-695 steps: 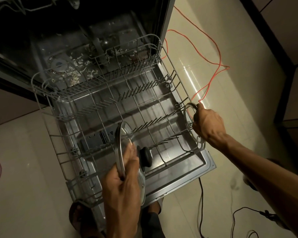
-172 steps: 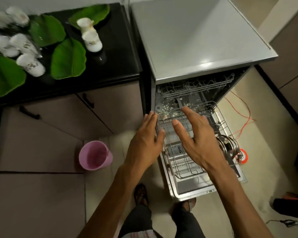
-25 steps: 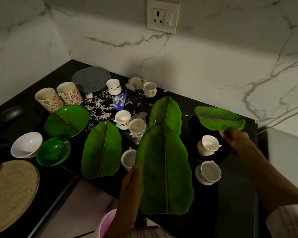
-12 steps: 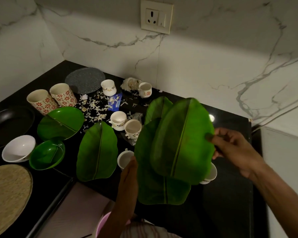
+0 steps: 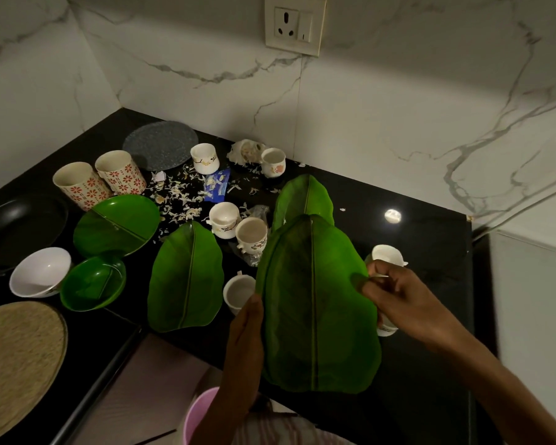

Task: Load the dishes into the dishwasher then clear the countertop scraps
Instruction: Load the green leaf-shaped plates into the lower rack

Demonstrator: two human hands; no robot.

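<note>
Head view: left hand (image 5: 243, 345) grip clamps the green leaf-shaped plastic plates (image 5: 316, 303), stacked, at 6 o'clock over the black counter (image 5: 430, 252); right hand (image 5: 395, 295) pinches their 3 o'clock edge. Step: gathering dishes. Next: carry stack to dishwasher.

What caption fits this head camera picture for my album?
Both hands, left hand and right hand, hold green leaf-shaped plates over a black countertop crowded with cups.

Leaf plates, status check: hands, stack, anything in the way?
Left hand holds leaf plate stack by its left edge; right hand pinches the right edge. Stack is off the black counter. White cups sit close on both sides.
</note>
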